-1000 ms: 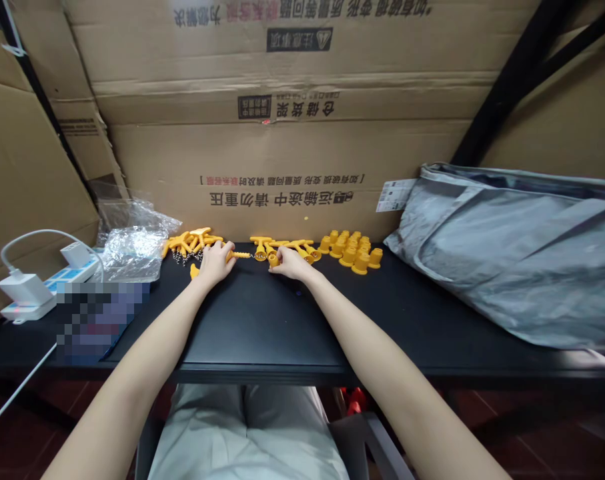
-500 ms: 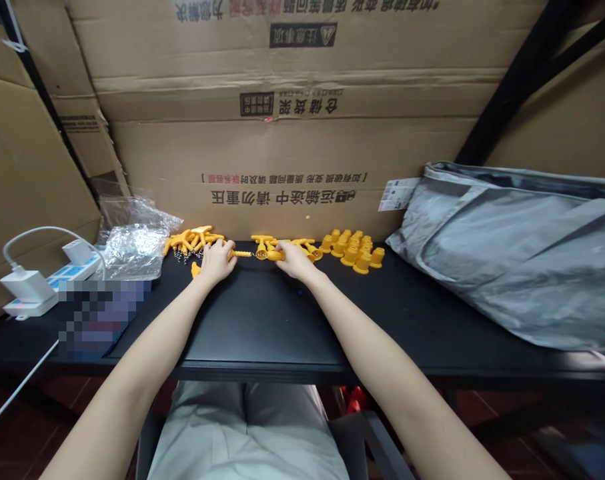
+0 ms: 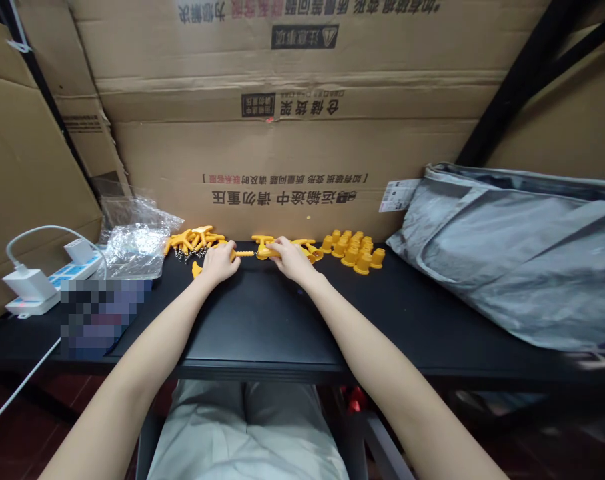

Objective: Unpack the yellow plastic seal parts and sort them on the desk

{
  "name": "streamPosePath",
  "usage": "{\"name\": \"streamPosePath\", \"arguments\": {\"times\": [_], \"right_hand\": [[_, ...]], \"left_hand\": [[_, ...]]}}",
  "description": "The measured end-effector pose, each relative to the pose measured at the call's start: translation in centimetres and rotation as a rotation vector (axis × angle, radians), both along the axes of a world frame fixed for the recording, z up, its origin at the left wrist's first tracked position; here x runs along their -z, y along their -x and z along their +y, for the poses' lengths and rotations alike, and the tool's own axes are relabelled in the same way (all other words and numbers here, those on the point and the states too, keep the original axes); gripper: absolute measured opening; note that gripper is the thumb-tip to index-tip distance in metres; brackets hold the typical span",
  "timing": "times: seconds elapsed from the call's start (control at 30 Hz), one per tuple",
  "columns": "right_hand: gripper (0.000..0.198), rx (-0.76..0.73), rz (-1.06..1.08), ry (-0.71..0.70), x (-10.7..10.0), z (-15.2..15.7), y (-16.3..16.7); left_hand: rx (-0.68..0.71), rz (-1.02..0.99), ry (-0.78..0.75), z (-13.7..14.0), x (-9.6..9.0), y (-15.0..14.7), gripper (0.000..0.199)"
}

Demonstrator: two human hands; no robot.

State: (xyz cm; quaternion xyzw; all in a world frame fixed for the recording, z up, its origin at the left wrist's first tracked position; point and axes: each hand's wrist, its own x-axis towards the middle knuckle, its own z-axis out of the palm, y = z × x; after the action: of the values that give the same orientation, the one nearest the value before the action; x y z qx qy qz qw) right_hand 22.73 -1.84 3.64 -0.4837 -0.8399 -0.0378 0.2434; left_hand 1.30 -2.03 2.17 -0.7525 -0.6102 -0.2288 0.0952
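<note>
My left hand [image 3: 222,264] is closed round a yellow corkscrew [image 3: 245,253], whose ribbed shaft points right and ends in a thin metal spiral. My right hand [image 3: 294,261] pinches a yellow plastic piece [image 3: 266,253], its shape partly covered by the fingers. The spiral's tip meets this piece; whether it is inside, I cannot tell. A yellow end [image 3: 197,269] sticks out left of my left hand. Behind that hand lies a pile of yellow corkscrews [image 3: 198,236] with metal spirals. Yellow T-shaped parts [image 3: 262,239] lie behind my right hand.
Several yellow flanged cups [image 3: 362,259] stand right of my right hand. A grey fabric bag [image 3: 512,260] fills the table's right side. Clear plastic bags [image 3: 132,247] and a white power strip [image 3: 75,272] lie left. Cardboard [image 3: 292,147] stands behind the black table [image 3: 262,320].
The yellow piece in my right hand has turned and closed up to the corkscrew's tip, so less of the spiral shows. My left hand has barely moved.
</note>
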Motion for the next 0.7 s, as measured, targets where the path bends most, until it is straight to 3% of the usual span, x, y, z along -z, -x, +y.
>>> {"name": "streamPosePath", "arguments": {"times": [0.2,0.5,0.7], "right_hand": [[0.035,-0.079,0.051,-0.037,0.5,0.3,0.2],[0.034,-0.205,0.189,0.065,1.3,1.4,-0.8],[0.041,-0.252,0.482,0.294,1.1,2.1,-1.7]], "left_hand": [[0.125,-0.047,-0.028,-0.4,-0.1,-0.5,0.031],[0.172,-0.097,-0.022,0.1,0.1,0.1,0.03],[0.175,-0.088,-0.045,0.6,0.4,0.5,0.028]]}}
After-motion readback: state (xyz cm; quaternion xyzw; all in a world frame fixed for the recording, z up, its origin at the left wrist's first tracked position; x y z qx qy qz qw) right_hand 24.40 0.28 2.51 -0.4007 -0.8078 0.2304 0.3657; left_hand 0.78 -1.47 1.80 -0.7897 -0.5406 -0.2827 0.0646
